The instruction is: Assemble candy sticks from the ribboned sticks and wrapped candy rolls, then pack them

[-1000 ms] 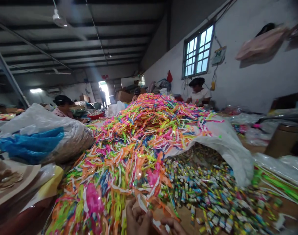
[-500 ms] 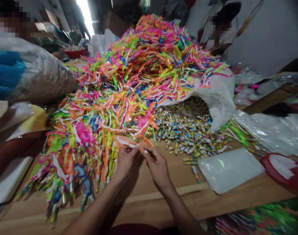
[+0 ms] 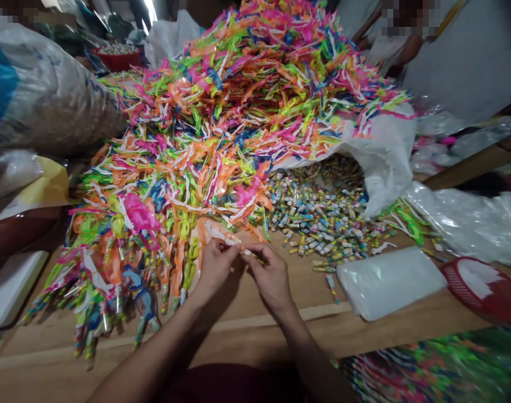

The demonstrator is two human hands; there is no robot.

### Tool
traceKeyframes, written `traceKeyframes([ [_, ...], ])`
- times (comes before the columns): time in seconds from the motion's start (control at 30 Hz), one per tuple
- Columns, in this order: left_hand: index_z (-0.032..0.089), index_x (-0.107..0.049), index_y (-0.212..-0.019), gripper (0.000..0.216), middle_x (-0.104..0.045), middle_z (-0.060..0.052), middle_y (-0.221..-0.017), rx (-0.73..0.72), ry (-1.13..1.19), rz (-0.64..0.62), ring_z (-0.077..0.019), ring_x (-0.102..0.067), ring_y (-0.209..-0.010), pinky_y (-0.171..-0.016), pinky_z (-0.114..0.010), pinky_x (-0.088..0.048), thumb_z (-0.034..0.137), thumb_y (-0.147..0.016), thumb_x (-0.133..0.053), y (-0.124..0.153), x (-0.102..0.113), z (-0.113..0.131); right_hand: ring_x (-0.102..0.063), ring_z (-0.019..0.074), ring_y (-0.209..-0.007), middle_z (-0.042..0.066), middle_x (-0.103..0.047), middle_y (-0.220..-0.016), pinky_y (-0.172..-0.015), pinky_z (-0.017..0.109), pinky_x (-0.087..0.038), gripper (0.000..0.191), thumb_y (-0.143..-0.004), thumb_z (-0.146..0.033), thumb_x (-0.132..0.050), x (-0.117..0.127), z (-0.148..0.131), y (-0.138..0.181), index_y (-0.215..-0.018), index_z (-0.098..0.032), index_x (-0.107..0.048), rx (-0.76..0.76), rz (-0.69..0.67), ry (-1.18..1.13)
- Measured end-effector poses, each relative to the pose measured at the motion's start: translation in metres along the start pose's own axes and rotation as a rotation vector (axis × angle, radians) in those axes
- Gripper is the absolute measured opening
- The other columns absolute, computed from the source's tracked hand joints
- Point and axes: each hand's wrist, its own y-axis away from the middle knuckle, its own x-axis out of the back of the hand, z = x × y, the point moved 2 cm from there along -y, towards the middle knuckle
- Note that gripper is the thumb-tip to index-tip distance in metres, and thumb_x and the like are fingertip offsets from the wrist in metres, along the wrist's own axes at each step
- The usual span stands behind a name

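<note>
My left hand and my right hand meet above the wooden table, thumbs and forefingers pinched close together. Between their fingertips is one end of an orange and white plastic strip, which stretches away toward the heap. A small pale piece shows at the fingertips, too small to make out. Just beyond lies a big heap of bright plastic strips in pink, orange, green and blue. Left of my hands, several strips with small printed tubes on their ends are laid out. Many loose printed tubes lie to the right.
A white sack lies open over the tubes. A stack of clear plastic bags and a red basket sit at right. A full sack and a white box are at left. Other people stand behind the heap.
The view has tipped down a little, so the heap sits higher in the picture. My hands stay together at the strip's end, with the right fingers slightly more curled.
</note>
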Motion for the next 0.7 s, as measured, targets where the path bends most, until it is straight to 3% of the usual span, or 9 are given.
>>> traceKeyframes([
  [0.13, 0.014, -0.066, -0.06, 0.036, -0.06, -0.002, -0.055, 0.034, -0.157, -0.115, -0.0118, -0.05, -0.051, -0.052, -0.024, -0.035, 0.044, -0.065, -0.086, -0.003, 0.007, -0.001, -0.068, 0.0199, -0.081, 0.002, -0.074, -0.089, -0.065, 0.028, -0.054, 0.017, -0.083, -0.035, -0.077, 0.001, 0.003, -0.003, -0.095, -0.024, -0.073, -0.139, -0.044, -0.133],
  [0.27, 0.015, -0.066, -0.063, 0.043, -0.062, -0.002, -0.056, 0.114, -0.072, -0.14, -0.0123, -0.052, -0.051, -0.052, -0.024, -0.038, 0.049, -0.058, -0.092, 0.0, 0.008, 0.001, -0.066, 0.0168, -0.074, 0.0, -0.072, -0.084, -0.058, 0.024, -0.051, 0.019, -0.078, -0.032, -0.08, -0.004, -0.002, -0.002, -0.092, -0.023, -0.072, -0.175, -0.073, -0.194],
  [0.37, 0.015, -0.067, -0.067, 0.048, -0.066, -0.003, -0.06, 0.143, -0.174, -0.177, -0.0135, -0.055, -0.052, -0.053, -0.025, -0.04, 0.053, -0.053, -0.094, 0.002, 0.017, 0.017, -0.066, 0.0169, -0.073, 0.0, -0.073, -0.086, -0.056, 0.024, -0.052, 0.023, -0.078, -0.035, -0.082, -0.006, -0.008, 0.0, -0.095, -0.023, -0.073, -0.192, -0.156, -0.225],
  [0.43, 0.015, -0.067, -0.07, 0.05, -0.069, -0.004, -0.063, 0.09, -0.288, -0.166, -0.0146, -0.058, -0.056, -0.056, -0.025, -0.043, 0.055, -0.054, -0.093, 0.001, 0.034, 0.041, -0.068, 0.0188, -0.075, 0.001, -0.073, -0.091, -0.054, 0.026, -0.053, 0.029, -0.078, -0.04, -0.082, 0.002, -0.011, -0.002, -0.102, -0.025, -0.074, -0.187, -0.201, -0.194],
  [0.53, 0.02, -0.061, -0.081, 0.054, -0.069, 0.001, -0.063, -0.064, -0.452, 0.034, -0.0155, -0.06, -0.059, -0.057, -0.024, -0.043, 0.049, -0.051, -0.095, -0.001, 0.076, 0.093, -0.068, 0.0226, -0.086, 0.005, -0.073, -0.101, -0.065, 0.031, -0.056, 0.028, -0.085, -0.043, -0.076, 0.037, -0.009, -0.016, -0.107, -0.026, -0.075, -0.065, -0.118, 0.029],
  [0.6, 0.023, -0.061, -0.099, 0.068, -0.068, 0.004, -0.066, -0.199, -0.613, 0.3, -0.0169, -0.059, -0.06, -0.057, -0.025, -0.041, 0.046, -0.045, -0.096, -0.001, 0.105, 0.127, -0.067, 0.0246, -0.093, 0.008, -0.073, -0.105, -0.08, 0.038, -0.056, 0.024, -0.093, -0.041, -0.065, 0.066, -0.002, -0.029, -0.106, -0.024, -0.076, 0.06, -0.027, 0.283],
  [0.67, 0.026, -0.061, -0.115, 0.076, -0.068, 0.005, -0.074, -0.358, -0.762, 0.553, -0.0187, -0.059, -0.065, -0.06, -0.028, -0.043, 0.05, -0.05, -0.093, 0.0, 0.12, 0.148, -0.066, 0.0282, -0.1, 0.012, -0.074, -0.107, -0.09, 0.043, -0.051, 0.026, -0.096, -0.034, -0.057, 0.088, 0.008, -0.043, -0.107, -0.021, -0.077, 0.131, 0.04, 0.55],
  [0.7, 0.027, -0.061, -0.12, 0.073, -0.068, 0.004, -0.078, -0.429, -0.793, 0.599, -0.0196, -0.061, -0.069, -0.063, -0.03, -0.045, 0.052, -0.058, -0.089, 0.0, 0.121, 0.149, -0.065, 0.0296, -0.101, 0.013, -0.074, -0.106, -0.092, 0.044, -0.049, 0.028, -0.098, -0.031, -0.054, 0.094, 0.014, -0.048, -0.107, -0.02, -0.077, 0.143, 0.045, 0.67],
])
